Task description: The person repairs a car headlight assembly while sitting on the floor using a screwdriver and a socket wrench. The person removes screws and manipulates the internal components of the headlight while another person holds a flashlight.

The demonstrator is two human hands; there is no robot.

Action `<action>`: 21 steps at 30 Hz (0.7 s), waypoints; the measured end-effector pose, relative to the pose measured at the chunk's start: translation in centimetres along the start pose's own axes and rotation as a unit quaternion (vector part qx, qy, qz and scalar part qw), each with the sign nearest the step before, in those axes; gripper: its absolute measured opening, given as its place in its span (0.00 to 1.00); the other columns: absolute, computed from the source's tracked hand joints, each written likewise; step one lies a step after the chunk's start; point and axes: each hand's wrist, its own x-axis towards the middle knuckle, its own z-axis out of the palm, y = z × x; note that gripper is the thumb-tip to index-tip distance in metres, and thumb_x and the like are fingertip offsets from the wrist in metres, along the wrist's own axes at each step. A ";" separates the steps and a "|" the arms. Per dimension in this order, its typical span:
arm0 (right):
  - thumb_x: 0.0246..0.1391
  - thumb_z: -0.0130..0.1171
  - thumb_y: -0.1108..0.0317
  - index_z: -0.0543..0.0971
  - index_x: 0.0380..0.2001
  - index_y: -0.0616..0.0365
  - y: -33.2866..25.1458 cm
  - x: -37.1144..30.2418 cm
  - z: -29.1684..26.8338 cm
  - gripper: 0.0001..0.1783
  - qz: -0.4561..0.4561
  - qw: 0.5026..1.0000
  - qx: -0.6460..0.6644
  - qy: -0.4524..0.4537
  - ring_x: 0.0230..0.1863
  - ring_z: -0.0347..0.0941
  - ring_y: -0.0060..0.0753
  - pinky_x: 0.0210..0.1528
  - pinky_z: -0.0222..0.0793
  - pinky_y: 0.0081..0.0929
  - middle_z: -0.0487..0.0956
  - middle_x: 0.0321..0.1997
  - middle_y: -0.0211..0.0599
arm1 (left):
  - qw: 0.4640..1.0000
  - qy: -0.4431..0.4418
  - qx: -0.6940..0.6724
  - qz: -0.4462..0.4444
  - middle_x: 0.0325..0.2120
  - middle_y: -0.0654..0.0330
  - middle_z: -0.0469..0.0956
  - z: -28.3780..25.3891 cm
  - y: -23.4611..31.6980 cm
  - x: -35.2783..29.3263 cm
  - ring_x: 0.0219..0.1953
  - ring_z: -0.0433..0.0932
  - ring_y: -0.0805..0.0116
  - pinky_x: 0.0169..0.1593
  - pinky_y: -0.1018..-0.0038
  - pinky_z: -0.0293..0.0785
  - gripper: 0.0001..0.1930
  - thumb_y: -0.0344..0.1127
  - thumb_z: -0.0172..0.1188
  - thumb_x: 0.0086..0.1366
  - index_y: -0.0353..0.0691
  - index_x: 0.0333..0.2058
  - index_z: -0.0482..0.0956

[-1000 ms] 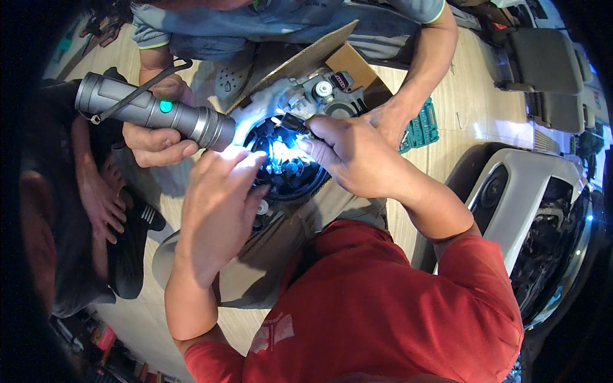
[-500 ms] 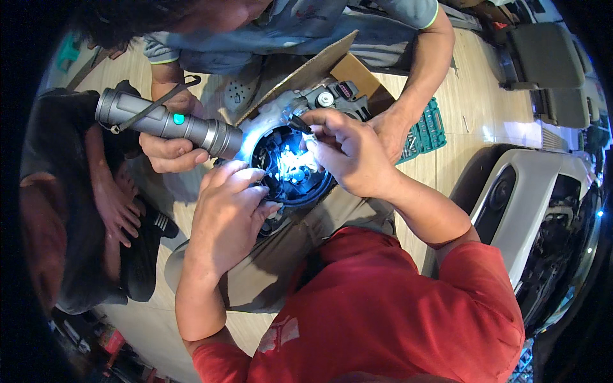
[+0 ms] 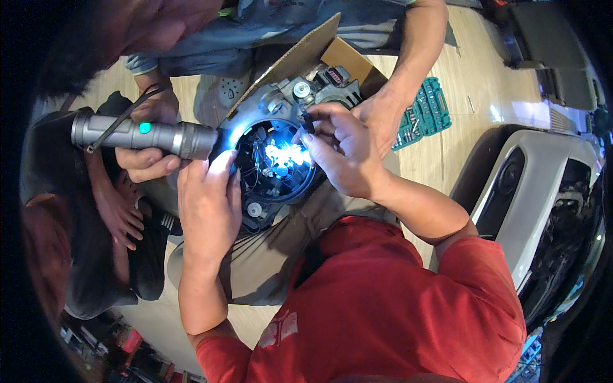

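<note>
A grey headlight unit (image 3: 259, 117) lies in front of me, its back showing a round opening with a black rim. Wires and small parts inside are partly washed out by bright light. At the left edge of the unit, my left hand (image 3: 209, 204) grips the housing, fingertips near the rim. My right hand (image 3: 348, 150) is closed over the right side of the opening, pinching a small black piece (image 3: 308, 121) whose exact kind I cannot make out. From the left, another person's hand (image 3: 148, 165) points a lit grey flashlight (image 3: 143, 135) at the opening.
An opened cardboard box (image 3: 287, 60) stands behind the headlight. The other person's second hand (image 3: 381, 121) rests by its right side. A green socket set case (image 3: 424, 115) lies on the floor. At right is a white car bumper (image 3: 543, 172); someone sits at left.
My left hand has drawn back from over the opening to the unit's left edge. The flashlight and headlight have shifted left in view. My right hand still pinches the black piece.
</note>
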 end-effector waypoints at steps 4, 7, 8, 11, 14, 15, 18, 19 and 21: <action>0.59 0.60 0.74 0.71 0.51 0.63 0.2 0.2 0.1 0.18 -0.013 1.000 0.005 -0.011 0.34 0.76 0.19 0.34 0.72 0.22 0.80 0.33 0.35 | 0.997 -0.038 0.052 0.041 0.64 0.42 0.65 0.0 1.3 2.0 0.60 0.70 0.39 0.57 0.57 0.71 0.22 0.24 0.61 0.57 0.45 0.52 0.80; 0.60 0.58 0.76 0.71 0.51 0.64 -0.5 0.4 0.0 0.17 -0.021 0.999 0.007 -0.029 0.33 0.76 0.18 0.33 0.72 0.20 0.80 0.34 0.35 | 0.992 -0.056 0.071 0.088 0.65 0.41 0.63 1.5 0.7 2.7 0.64 0.65 0.37 0.61 0.55 0.69 0.17 0.24 0.60 0.57 0.44 0.45 0.83; 0.60 0.57 0.77 0.70 0.52 0.64 -0.6 0.4 -0.1 0.17 -0.027 0.999 0.006 -0.035 0.33 0.75 0.15 0.34 0.72 0.18 0.80 0.35 0.34 | 0.996 -0.041 0.038 0.073 0.65 0.42 0.63 2.1 0.5 3.2 0.64 0.65 0.37 0.63 0.56 0.68 0.11 0.24 0.59 0.57 0.42 0.38 0.85; 0.59 0.59 0.74 0.71 0.50 0.64 0.1 0.6 -0.1 0.17 -0.068 0.998 -0.009 -0.013 0.30 0.76 0.22 0.32 0.72 0.22 0.79 0.31 0.36 | 0.993 -0.051 0.079 0.073 0.64 0.43 0.64 1.8 0.4 2.9 0.64 0.65 0.37 0.62 0.56 0.69 0.10 0.24 0.61 0.54 0.41 0.35 0.85; 0.57 0.60 0.72 0.72 0.48 0.63 0.7 0.6 -0.3 0.16 -0.086 0.996 -0.007 -0.003 0.28 0.77 0.28 0.31 0.72 0.27 0.79 0.27 0.39 | 0.996 -0.085 0.002 -0.003 0.65 0.43 0.63 0.9 0.3 1.8 0.64 0.66 0.39 0.61 0.57 0.69 0.15 0.20 0.60 0.52 0.37 0.39 0.85; 0.57 0.60 0.72 0.72 0.48 0.63 0.8 0.6 -0.5 0.16 -0.087 0.996 -0.003 -0.004 0.28 0.77 0.28 0.31 0.72 0.28 0.79 0.26 0.39 | 0.993 -0.106 -0.015 -0.049 0.66 0.43 0.62 0.3 0.6 1.6 0.64 0.66 0.38 0.61 0.58 0.68 0.17 0.19 0.59 0.53 0.38 0.41 0.85; 0.58 0.61 0.73 0.72 0.50 0.64 0.5 0.4 -1.0 0.17 -0.090 0.995 -0.046 -0.026 0.33 0.76 0.19 0.35 0.73 0.20 0.78 0.30 0.32 | 0.989 -0.140 0.050 0.013 0.68 0.41 0.57 -0.4 1.2 1.7 0.66 0.61 0.33 0.64 0.53 0.63 0.16 0.23 0.59 0.55 0.36 0.43 0.84; 0.59 0.61 0.74 0.72 0.51 0.65 0.4 0.5 -1.1 0.18 -0.095 0.993 -0.063 -0.034 0.35 0.75 0.13 0.37 0.73 0.16 0.78 0.32 0.29 | 0.987 -0.146 0.063 0.031 0.69 0.41 0.56 -0.6 1.6 1.9 0.66 0.59 0.32 0.64 0.51 0.62 0.15 0.24 0.60 0.55 0.36 0.43 0.84; 0.58 0.62 0.74 0.72 0.50 0.64 0.7 0.6 -1.0 0.18 -0.091 0.994 -0.053 -0.030 0.35 0.75 0.12 0.37 0.73 0.16 0.78 0.32 0.29 | 0.987 -0.150 0.061 0.023 0.69 0.41 0.56 0.0 1.6 2.2 0.68 0.56 0.31 0.64 0.47 0.61 0.13 0.28 0.61 0.56 0.33 0.40 0.84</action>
